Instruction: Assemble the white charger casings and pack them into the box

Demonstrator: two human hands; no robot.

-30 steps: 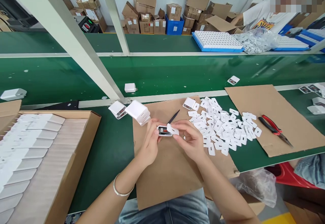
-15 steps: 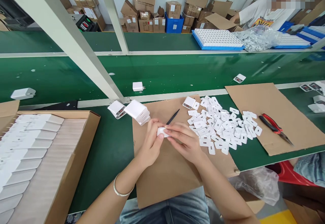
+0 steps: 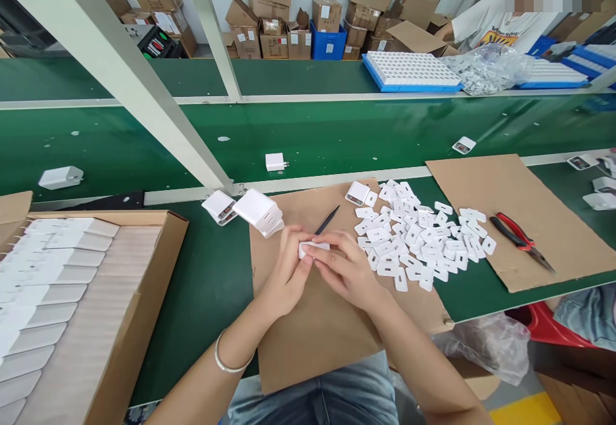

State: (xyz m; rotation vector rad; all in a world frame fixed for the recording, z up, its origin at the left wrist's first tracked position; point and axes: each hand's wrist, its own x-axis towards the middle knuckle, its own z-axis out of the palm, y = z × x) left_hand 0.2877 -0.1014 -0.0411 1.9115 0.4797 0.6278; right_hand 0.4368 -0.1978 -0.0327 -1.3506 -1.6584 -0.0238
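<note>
A small white charger housing [image 3: 314,248] is held over the brown cardboard sheet [image 3: 332,354], partly covered by fingers. My left hand [image 3: 287,273] is closed around its left side. My right hand [image 3: 347,268] pinches it from the right, fingertips pressed on its face. Just beyond the hands lies a black pen-like tool [image 3: 328,219]. To the right spreads a heap of white slotted plates [image 3: 423,235], with a white charger [image 3: 357,192] at its far left. Several stacked white chargers [image 3: 257,210] sit beyond my left hand.
An open carton [image 3: 144,303] of white chargers stands at left. Red-handled pliers [image 3: 522,242] rest on a second cardboard sheet [image 3: 568,219]. White chargers [image 3: 275,162] lie on the green conveyor belt [image 3: 337,133]. A slanted white post [image 3: 139,85] crosses the left. Another person [image 3: 495,24] is behind.
My right fingers have shifted slightly left across the charger housing, which both hands still hold. The chargers on the green belt have moved to the right.
</note>
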